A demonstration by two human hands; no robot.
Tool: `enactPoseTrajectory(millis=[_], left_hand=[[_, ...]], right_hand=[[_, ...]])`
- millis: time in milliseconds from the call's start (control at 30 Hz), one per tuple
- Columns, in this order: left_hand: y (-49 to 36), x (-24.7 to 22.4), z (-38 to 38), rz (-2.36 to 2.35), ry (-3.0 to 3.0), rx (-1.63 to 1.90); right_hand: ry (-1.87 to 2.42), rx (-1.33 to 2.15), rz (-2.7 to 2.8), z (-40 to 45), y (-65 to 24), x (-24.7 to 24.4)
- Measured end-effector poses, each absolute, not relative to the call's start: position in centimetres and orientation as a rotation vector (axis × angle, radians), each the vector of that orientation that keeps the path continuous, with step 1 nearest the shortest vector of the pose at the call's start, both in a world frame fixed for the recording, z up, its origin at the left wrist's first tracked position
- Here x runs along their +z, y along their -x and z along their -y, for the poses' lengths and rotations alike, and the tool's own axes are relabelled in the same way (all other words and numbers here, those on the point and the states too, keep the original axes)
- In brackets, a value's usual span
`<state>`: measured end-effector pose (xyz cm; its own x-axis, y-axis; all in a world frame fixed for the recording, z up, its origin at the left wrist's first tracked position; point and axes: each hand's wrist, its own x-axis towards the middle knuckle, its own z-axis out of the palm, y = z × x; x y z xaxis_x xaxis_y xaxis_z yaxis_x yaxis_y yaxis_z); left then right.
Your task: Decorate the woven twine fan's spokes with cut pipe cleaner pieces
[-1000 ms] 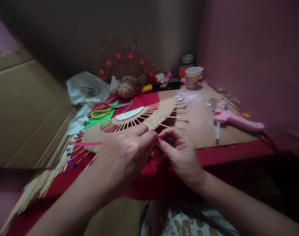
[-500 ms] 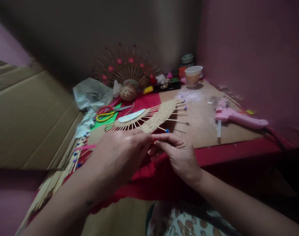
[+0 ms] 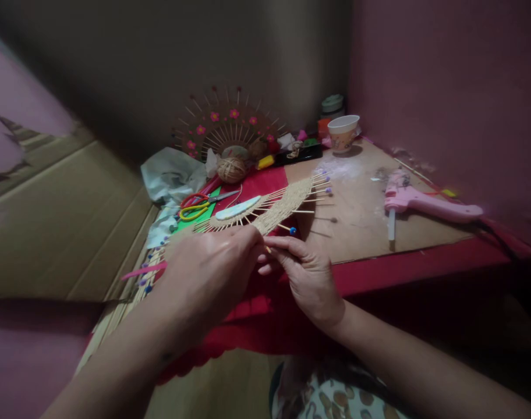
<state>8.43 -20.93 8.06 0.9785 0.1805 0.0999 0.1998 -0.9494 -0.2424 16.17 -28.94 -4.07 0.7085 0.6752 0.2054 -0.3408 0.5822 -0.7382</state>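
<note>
While the left hand (image 3: 217,259) arched over the near edge of the fan (image 3: 287,206), its fingers curled inward, and I could not tell what they gripped, since the back of the hand hid their tips. The right hand (image 3: 311,276) met it there, thumb and forefinger pinched together on a small pale tip (image 3: 268,249), which poked out just beside the left fingers; whether it belonged to a longer stick was hidden. A pink strip (image 3: 144,270) jutted out to the left from behind the left hand, its other end out of sight, well apart from the right fingers.

The fan lay just beyond both hands on the surface (image 3: 379,273), its woven band curving up to the right and its left part covered by the left hand. A blue bead (image 3: 293,231) capped one of its sticks, near the right forefinger and apart from it. A pale half-disc (image 3: 238,208) sat at the fan's centre, farther from the fingers.

Beyond the fan were the scissors (image 3: 194,208), partly over a green sheet (image 3: 213,203), and the twine (image 3: 232,169). To the right, the glue gun (image 3: 427,201) and the cup (image 3: 343,138) stood on cardboard (image 3: 361,233), well clear of both hands
</note>
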Motion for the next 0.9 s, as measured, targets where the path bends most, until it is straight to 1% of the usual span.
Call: enactPoseTrajectory(millis=[267,567,900], left_hand=[[-8.2,8.7,21.5,0.357,2.863,-0.005],[-7.1,8.7,21.1,0.261,2.872,-0.145],[-7.1,8.7,21.1,0.252,2.915,-0.155]], right_hand=[[0.811,0.559,0.628,29.2,-16.3,-4.2],[0.812,0.536,0.656,29.4,-16.5,-3.8],[0.829,0.504,0.74,29.4,-16.7,-4.0]])
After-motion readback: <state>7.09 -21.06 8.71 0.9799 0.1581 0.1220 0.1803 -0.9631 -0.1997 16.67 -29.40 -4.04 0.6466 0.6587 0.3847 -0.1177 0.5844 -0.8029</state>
